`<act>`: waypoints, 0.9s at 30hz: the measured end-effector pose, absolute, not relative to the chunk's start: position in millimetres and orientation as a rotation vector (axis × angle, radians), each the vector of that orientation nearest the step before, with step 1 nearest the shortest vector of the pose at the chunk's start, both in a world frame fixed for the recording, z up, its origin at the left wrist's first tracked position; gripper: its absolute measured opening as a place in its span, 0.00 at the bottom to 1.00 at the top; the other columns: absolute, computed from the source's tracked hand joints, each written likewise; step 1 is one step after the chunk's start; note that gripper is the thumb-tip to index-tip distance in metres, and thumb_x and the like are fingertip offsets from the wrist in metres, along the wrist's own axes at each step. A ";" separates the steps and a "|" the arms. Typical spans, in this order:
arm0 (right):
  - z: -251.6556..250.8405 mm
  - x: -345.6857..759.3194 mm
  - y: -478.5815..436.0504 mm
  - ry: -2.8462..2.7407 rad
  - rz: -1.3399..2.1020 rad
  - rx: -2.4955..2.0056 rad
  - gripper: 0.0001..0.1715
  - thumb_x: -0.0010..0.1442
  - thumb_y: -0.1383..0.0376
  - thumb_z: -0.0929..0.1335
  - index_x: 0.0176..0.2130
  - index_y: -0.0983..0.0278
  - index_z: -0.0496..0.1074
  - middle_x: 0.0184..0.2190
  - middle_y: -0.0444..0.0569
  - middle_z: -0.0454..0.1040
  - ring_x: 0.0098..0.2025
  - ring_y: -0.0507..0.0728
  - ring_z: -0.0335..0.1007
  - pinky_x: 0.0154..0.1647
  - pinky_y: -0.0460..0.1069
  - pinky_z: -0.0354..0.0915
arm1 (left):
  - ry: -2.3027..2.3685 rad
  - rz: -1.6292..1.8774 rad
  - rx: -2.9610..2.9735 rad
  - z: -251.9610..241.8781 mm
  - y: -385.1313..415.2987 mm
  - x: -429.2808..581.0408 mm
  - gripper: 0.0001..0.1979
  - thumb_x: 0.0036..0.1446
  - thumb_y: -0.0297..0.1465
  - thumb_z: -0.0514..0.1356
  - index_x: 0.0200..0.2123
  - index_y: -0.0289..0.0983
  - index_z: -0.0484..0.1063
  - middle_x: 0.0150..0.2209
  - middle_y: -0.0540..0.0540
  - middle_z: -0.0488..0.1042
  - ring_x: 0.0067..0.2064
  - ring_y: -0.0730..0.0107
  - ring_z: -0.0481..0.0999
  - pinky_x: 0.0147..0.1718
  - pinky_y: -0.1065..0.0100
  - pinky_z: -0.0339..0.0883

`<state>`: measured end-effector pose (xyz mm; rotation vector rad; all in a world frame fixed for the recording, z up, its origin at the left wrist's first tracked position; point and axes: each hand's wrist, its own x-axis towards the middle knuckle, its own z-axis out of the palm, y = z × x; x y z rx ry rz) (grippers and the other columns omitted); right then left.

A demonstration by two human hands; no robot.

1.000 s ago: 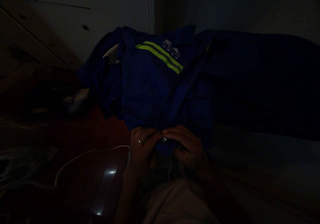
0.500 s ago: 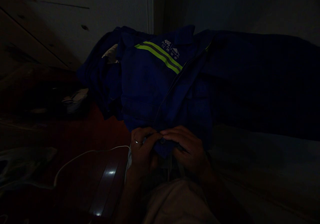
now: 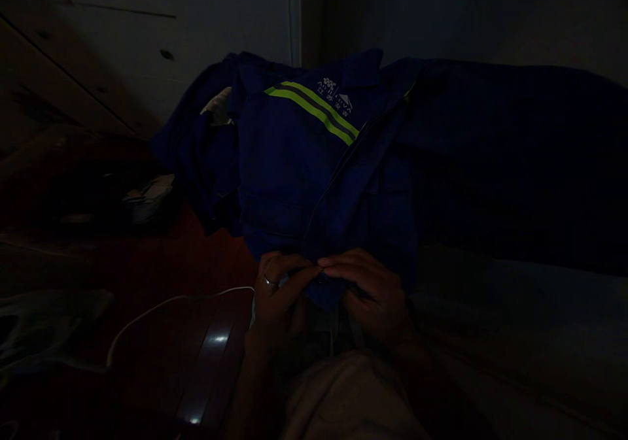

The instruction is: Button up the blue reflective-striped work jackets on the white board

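A dark blue work jacket lies spread out before me, with a yellow-green reflective stripe and white lettering on its chest. At its lower front edge my left hand, wearing a ring, pinches the cloth between closed fingers. My right hand grips the same edge, its fingertips meeting those of the left. Just below the fingertips shows a small round fastener, probably a button or snap, too dark to make out. The front placket runs up diagonally from my hands. Both thumbs are partly hidden.
A white cable curves over the reddish floor at left. Dark items lie beyond it, and a clear plastic bag sits at the far left. A pale panelled door or cabinet stands behind the jacket. The light is very dim.
Both hands have shifted very slightly to the right at the jacket's edge, still pinching it. The jacket's upper part has not moved.
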<state>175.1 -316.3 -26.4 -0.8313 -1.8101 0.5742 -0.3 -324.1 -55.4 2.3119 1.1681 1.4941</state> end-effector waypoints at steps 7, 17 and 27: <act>-25.5 175.0 -314.1 -1.862 0.575 -0.858 0.27 0.51 0.83 0.59 0.43 0.63 0.74 0.40 0.52 0.80 0.42 0.54 0.76 0.42 0.51 0.74 | 1.210 1.533 2.186 -57.5 -325.9 4.5 0.20 0.56 0.16 0.52 0.47 0.39 0.73 0.41 0.46 0.71 0.42 0.67 0.71 0.40 0.63 0.65; -29.6 179.7 -312.3 -1.940 0.542 -0.766 0.24 0.57 0.80 0.63 0.49 0.62 0.73 0.43 0.54 0.80 0.43 0.56 0.77 0.42 0.53 0.75 | 1.317 1.518 1.968 -53.0 -330.0 10.0 0.08 0.62 0.27 0.55 0.38 0.38 0.74 0.36 0.46 0.71 0.39 0.68 0.71 0.37 0.65 0.66; -25.4 184.1 -303.6 -2.006 0.705 -0.747 0.18 0.59 0.78 0.65 0.45 0.65 0.75 0.40 0.52 0.80 0.41 0.55 0.76 0.43 0.50 0.72 | 1.332 1.406 1.648 -49.0 -333.4 17.3 0.10 0.64 0.32 0.56 0.32 0.38 0.73 0.33 0.48 0.69 0.37 0.69 0.70 0.35 0.67 0.63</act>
